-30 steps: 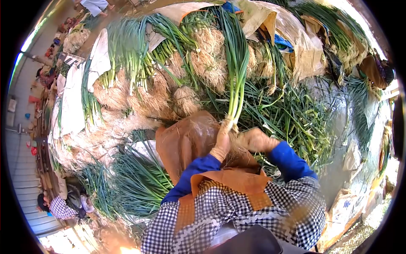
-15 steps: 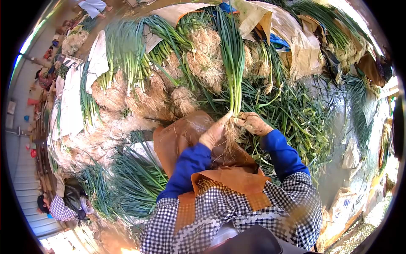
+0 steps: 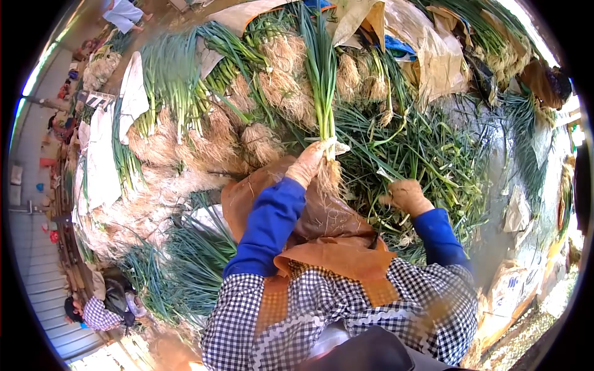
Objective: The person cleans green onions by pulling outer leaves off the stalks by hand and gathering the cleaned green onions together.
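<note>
Long green stalks with pale roots form a bunch [image 3: 323,102], held upright in front of me. My left hand [image 3: 308,162] is closed round its white lower part, with the stringy roots hanging just below. To the right and apart from the bunch, my right hand [image 3: 408,196] is in a loose fist over the loose green leaves [image 3: 433,154]; its fingertips are blurred, and I cannot make out what they hold. A brown apron [image 3: 328,216] covers my lap under the bunch roots.
Bundles with bushy roots [image 3: 219,133] lie in a row ahead and left. Green stalks [image 3: 192,253] spread beside my left arm. A tan sheet [image 3: 433,68] covers part of the pile at the back. Another person [image 3: 99,312] sits at the lower left.
My right hand has come away from the bunch and moved right and down over the leaves. The bunch and my left hand have shifted slightly left and up.
</note>
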A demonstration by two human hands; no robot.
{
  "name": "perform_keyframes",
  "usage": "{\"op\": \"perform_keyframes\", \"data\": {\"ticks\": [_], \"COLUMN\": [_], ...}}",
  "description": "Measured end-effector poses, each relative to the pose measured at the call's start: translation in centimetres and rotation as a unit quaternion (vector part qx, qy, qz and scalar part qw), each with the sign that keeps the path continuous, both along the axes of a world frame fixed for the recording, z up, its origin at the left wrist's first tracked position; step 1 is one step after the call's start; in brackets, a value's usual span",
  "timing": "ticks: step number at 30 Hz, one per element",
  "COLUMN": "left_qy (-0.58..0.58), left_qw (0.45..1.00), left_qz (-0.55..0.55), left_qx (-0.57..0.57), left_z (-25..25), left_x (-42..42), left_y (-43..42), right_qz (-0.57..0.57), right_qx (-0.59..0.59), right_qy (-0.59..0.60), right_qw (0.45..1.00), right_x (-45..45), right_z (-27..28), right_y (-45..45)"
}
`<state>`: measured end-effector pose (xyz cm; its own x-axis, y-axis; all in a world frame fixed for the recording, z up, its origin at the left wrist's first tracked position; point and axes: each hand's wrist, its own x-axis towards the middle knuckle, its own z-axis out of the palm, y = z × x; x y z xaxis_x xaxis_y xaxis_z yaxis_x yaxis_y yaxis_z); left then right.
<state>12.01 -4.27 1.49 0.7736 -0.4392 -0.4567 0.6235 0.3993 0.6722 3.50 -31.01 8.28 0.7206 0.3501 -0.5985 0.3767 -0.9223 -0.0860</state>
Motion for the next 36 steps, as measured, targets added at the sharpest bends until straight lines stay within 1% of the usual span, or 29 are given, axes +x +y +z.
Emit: {"op": "perform_keyframes", "data": {"ticks": [1, 2, 3, 4, 6, 8, 9, 10, 11, 12, 13, 14, 15, 16, 17, 18, 20, 21, 23, 24, 26, 28, 29, 30, 31, 32, 33, 34, 36], "left_qy": [-0.021, -0.04, -0.002, -0.007, 0.027, -0.013, -0.009, -0.004, -0.008, -0.015, -0.035, -0.034, -0.027, -0.021, -0.015, -0.051, -0.028, -0.014, -0.026, -0.035, -0.006, -0.049, -0.046, -0.049, -0.029, -0.01, -0.006, -0.007, -0.032], "left_qw": [1.0, 0.999, 1.0, 1.0, 0.998, 1.0, 0.999, 0.999, 0.999, 0.999, 0.997, 0.997, 0.997, 0.997, 0.999, 0.996, 0.999, 0.998, 0.998, 0.998, 0.999, 0.992, 0.993, 0.993, 0.996, 0.998, 0.999, 0.999, 0.998], "left_qz": [0.002, 0.006, -0.009, -0.01, 0.03, 0.007, -0.008, -0.004, 0.008, 0.019, 0.009, 0.006, 0.005, 0.007, 0.031, 0.024, 0.01, -0.005, -0.011, -0.019, 0.015, 0.07, 0.042, 0.038, 0.048, 0.059, 0.038, 0.035, 0.048], "left_qx": [0.0, 0.0, -0.015, -0.014, -0.041, 0.0, 0.034, 0.037, 0.037, 0.036, 0.072, 0.069, 0.071, 0.073, 0.04, 0.062, 0.046, 0.057, 0.051, 0.047, 0.03, 0.093, 0.098, 0.099, 0.066, 0.031, 0.03, 0.028, 0.04], "left_z": [0.1, 0.1, 0.7, 1.3, 1.0, 1.6, 2.7, 1.9, 0.6, 0.0, 0.0, -0.2, -0.2, -0.1, -0.2, -0.5, 0.7, 1.3, -0.1, -0.8, -0.6, -1.9, -3.1, -2.3, -1.3, -0.3, -0.4, -0.1, 0.6], "left_x": [0.0, -0.4, -0.8, -1.2, -1.2, -1.1, -1.6, -2.0, -1.9, -1.5, -1.4, -1.6, -1.7, -1.8, -2.1, -2.2, -2.7, -3.1, -3.2, -3.4, -4.0, -3.4, -3.0, -2.8, -3.1, -3.5, -3.3, -3.4, -3.8], "left_y": [-0.7, -1.3, -1.4, -1.7, -2.4, -1.2, -0.8, -0.1, 0.5, 0.7, 0.8, 0.5, -0.1, -0.7, -1.4, -1.9, -2.3, -2.2, -1.3, -1.0, -1.1, -1.1, -0.4, -0.6, -0.9, -1.2, -1.2, -1.4, -1.9], "right_qz": [-0.029, -0.052, -0.133, -0.114, -0.211, -0.079, 0.113, 0.073, 0.105, 0.121, 0.142, 0.158, -0.014, -0.081, 0.069, -0.071, 0.022, 0.023, 0.018, 0.02, -0.11, 0.075, 0.138, 0.115, 0.091, 0.063, 0.043, 0.021, -0.067], "right_qx": [0.231, 0.445, 0.503, 0.458, 0.546, 0.523, 0.489, 0.463, 0.326, 0.287, 0.144, -0.004, 0.024, 0.221, 0.359, 0.4, 0.424, 0.425, 0.55, 0.55, 0.641, 0.636, 0.61, 0.667, 0.698, 0.705, 0.655, 0.569, 0.385], "right_qy": [-0.115, -0.221, -0.155, -0.171, 0.002, 0.053, -0.101, 0.124, 0.272, 0.313, 0.239, 0.161, 0.075, -0.025, -0.222, -0.093, -0.242, -0.245, -0.072, -0.068, 0.143, 0.191, 0.213, 0.328, 0.444, 0.343, 0.153, -0.046, -0.098], "right_qw": [0.966, 0.866, 0.84, 0.865, 0.811, 0.847, 0.859, 0.875, 0.899, 0.897, 0.95, 0.974, 0.997, 0.972, 0.904, 0.909, 0.873, 0.871, 0.832, 0.832, 0.746, 0.744, 0.75, 0.659, 0.555, 0.617, 0.738, 0.821, 0.915], "right_x": [0.3, 0.6, 0.7, 1.2, 1.2, 0.6, -0.5, -1.0, -0.8, -1.3, -0.9, -0.6, 0.0, 0.4, 1.2, 1.8, 2.9, 3.8, 4.8, 4.3, 1.9, -1.1, -2.4, -2.5, -2.6, -2.0, -0.8, 0.2, 1.3], "right_z": [-1.8, -3.5, -0.7, 0.3, 0.6, -4.3, -4.6, -1.0, 0.5, 0.4, -1.0, -2.5, -2.0, -0.8, -4.4, -0.3, -4.7, -7.2, -10.7, -9.8, -4.2, 1.3, 2.2, 0.9, 0.0, -0.4, -0.6, -0.7, -1.7], "right_y": [0.7, 1.6, 4.4, 6.4, 8.1, 7.1, 6.1, 5.0, 4.1, 2.4, 1.2, 0.6, 1.4, 2.2, 2.7, 5.6, 7.4, 7.7, 7.8, 8.2, 9.7, 10.4, 9.9, 9.4, 8.9, 7.2, 6.3, 5.8, 7.1]}}
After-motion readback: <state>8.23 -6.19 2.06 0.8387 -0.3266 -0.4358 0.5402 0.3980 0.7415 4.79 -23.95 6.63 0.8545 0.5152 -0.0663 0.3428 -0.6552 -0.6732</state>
